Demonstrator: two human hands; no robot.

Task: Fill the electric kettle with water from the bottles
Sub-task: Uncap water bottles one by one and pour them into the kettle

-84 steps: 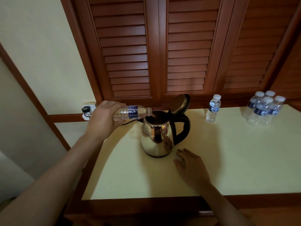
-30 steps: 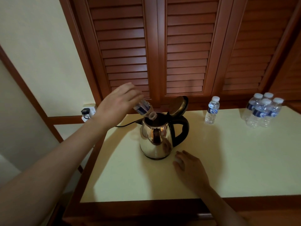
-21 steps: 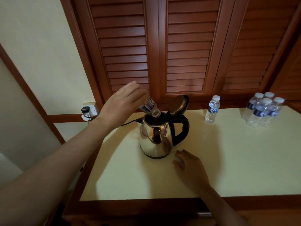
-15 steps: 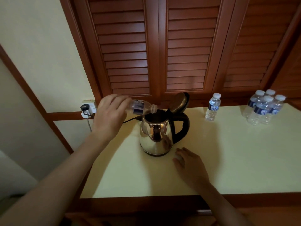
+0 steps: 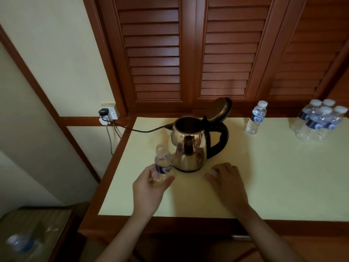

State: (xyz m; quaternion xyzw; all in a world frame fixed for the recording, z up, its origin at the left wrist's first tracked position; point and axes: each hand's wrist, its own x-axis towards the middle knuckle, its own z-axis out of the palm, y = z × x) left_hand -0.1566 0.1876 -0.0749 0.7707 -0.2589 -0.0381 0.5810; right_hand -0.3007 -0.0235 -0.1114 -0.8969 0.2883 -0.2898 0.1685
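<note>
Yellow tabletop [image 5: 273,176]: left hand [image 5: 149,191] curled round uncapped bottle [image 5: 162,161], base hidden; right hand [image 5: 226,182] flat, fingers spread.

Brown louvred doors [image 5: 188,53] stand behind a cream-topped table [image 5: 283,186] with a wooden rim. On the pale wall [image 5: 47,53] to the left, a black plug [image 5: 103,111] sits in a white socket [image 5: 111,109].

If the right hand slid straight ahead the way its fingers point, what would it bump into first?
The right hand would probably meet the kettle first, near its base.
</note>
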